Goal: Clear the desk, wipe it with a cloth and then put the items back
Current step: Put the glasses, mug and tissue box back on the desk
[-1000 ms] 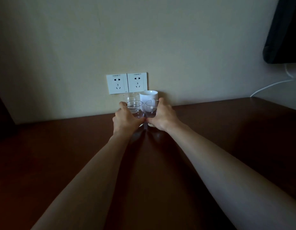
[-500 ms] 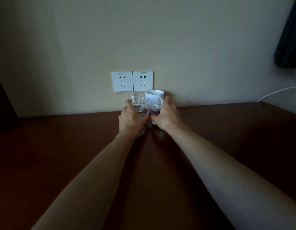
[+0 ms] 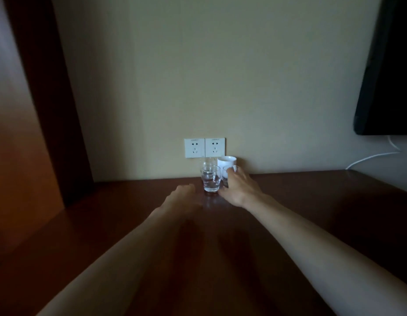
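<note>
Although the room is dim, four drinking vessels can be made out in a tight cluster at the back of the desk (image 3: 312, 213), against the wall and directly below the double wall socket (image 3: 204, 147). A clear front glass (image 3: 211, 178) stands free at the left of the cluster. A second glass (image 3: 225, 177) stands just beside it on the right, a rear glass (image 3: 208, 161) shows behind them, and a white cup (image 3: 227, 161) stands at the back right.

The right hand (image 3: 240, 187) has its fingers curled round the second glass, which appears to rest on the desk. The left hand (image 3: 183, 198) is clear of the front glass, near it and to its left, with fingers relaxed and holding nothing.

No cloth is in view, and the visible desk surface carries nothing besides this cluster. The neat grouping against the wall suggests the put-back stage, with the wiping presumably complete; this is a judgement, not an observation. Remaining work appears limited to releasing the second glass and returning any items outside the view. A dark screen (image 3: 389, 76) and a white cable (image 3: 371, 158) occupy the right.
</note>
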`<state>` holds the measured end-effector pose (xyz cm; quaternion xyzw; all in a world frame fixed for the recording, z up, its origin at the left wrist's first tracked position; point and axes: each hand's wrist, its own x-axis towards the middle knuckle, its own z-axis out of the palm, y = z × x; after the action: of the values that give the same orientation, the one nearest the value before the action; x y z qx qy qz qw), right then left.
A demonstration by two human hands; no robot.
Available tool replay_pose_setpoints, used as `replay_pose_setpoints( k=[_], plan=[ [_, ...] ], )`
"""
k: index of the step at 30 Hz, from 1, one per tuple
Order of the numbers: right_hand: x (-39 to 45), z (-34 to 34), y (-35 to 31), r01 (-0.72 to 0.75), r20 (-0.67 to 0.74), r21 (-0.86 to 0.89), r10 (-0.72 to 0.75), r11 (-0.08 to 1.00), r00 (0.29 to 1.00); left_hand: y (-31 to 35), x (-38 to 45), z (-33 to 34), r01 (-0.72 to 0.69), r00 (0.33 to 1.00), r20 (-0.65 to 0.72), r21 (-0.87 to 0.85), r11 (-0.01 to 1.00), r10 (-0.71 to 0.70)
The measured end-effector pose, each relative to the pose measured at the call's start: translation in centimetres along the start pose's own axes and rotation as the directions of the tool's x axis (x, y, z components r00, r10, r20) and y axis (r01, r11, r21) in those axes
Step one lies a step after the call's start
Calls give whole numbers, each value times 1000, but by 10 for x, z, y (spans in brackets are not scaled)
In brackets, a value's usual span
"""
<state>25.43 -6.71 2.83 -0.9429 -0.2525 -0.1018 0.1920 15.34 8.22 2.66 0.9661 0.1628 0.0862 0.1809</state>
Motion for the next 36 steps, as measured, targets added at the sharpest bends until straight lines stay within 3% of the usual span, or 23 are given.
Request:
replay_pose_setpoints(
  k=[7, 12, 16, 26, 30, 36],
  plan=[
    [-147, -19, -91, 333, 107, 8, -331, 943, 937, -55, -178, -51, -78, 965, -231, 207, 975, 126],
    [-228, -4, -168, 539, 98, 166, -558, 826, 824, -124, -297, -91, 39, 961, -265, 420, 907, 82],
    [-261, 21, -250, 657, 100, 210, -685, 724, 722, -186, -362, -127, 158, 968, -248, 546, 822, -22],
    [-314, 130, -460, 773, 165, 316, -834, 550, 526, -338, -433, -158, 233, 970, -120, 702, 673, -210],
    [-321, 198, -517, 779, 209, 293, -832, 555, 514, -410, -436, -140, 260, 956, -96, 711, 653, -276],
    [-303, 299, -559, 672, 308, 258, -718, 694, 624, -506, -411, -91, 285, 946, -80, 668, 688, -314]
  ],
)
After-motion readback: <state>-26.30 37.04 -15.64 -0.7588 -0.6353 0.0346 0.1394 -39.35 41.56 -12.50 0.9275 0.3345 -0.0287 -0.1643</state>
